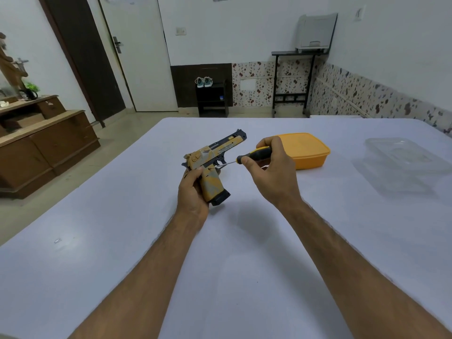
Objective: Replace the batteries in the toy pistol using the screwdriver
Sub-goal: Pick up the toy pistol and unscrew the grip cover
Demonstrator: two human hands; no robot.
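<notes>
From the head camera, the white table (pixel 102 241) spreads wide, bare toward its left and near edges. An orange lidded box (pixel 308 152) and a clear container (pixel 401 162) sit toward the far right edge. Above the middle, the left hand (pixel 193 192) grips the toy pistol (pixel 215 165) by its handle, muzzle toward the far edge. The right hand (pixel 274 167) pinches the screwdriver (pixel 252 155), its tip touching the pistol's side. The screw itself is too small to make out.
</notes>
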